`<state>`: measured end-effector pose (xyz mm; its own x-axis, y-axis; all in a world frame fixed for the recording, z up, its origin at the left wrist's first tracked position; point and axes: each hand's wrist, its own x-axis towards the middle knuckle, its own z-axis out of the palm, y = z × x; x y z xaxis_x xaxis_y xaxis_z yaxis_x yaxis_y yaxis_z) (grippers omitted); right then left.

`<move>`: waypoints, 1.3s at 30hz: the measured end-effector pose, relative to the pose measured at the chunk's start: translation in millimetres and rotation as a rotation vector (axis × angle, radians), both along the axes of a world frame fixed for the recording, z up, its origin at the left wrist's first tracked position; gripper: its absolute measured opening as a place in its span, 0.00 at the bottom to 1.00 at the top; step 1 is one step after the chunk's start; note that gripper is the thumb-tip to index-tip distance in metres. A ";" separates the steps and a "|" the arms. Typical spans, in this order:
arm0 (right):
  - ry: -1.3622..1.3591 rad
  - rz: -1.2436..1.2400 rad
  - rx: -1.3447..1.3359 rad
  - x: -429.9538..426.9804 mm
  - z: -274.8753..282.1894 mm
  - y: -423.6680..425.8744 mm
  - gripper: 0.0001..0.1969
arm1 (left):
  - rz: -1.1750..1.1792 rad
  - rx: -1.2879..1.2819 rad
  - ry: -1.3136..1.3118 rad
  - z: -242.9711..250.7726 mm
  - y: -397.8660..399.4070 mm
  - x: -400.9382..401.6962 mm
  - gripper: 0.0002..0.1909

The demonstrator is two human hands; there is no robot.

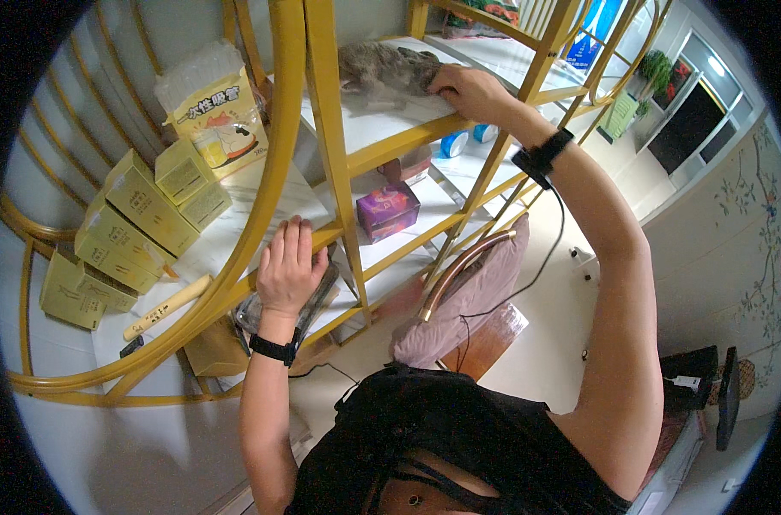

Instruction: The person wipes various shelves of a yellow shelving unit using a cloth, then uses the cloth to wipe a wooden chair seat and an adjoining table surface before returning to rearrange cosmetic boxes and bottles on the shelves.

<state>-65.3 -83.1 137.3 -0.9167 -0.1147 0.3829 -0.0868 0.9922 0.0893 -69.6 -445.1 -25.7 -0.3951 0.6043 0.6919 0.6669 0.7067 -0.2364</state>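
Observation:
On the upper white marble-look shelf [377,125] of a gold metal rack lies a grey-brown furry thing, seemingly a cat [384,67]. My right hand [468,90] touches its right end with curled fingers; whether they grip it is not visible. Lower and to the left, my left hand [291,264] lies flat over the gold rail of another shelf, its fingers extended and nearly together. Left of it on that shelf are several yellow-green boxes [149,206], a printed yellow packet of straws [223,122] and a light wooden roller or stick [167,308].
A purple box [388,212] and blue-and-white round items [454,144] stand on lower shelves. A pink cushioned seat with a curved armrest [461,270] is beside the rack. Thin black cables hang from both wristbands. A small dark object [132,346] lies near the left shelf's edge.

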 end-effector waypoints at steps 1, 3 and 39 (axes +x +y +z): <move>-0.033 0.043 -0.032 10.7 0.7 -3.5 0.10 | 0.006 -0.005 0.017 0.7 -2.5 0.8 0.23; -0.068 0.095 -0.063 29.7 0.5 -6.5 0.12 | 0.012 0.005 0.026 -2.6 -5.3 0.2 0.23; -0.176 0.233 -0.018 51.4 -6.0 -6.8 0.35 | 0.006 -0.001 0.029 -7.4 -6.0 -2.2 0.21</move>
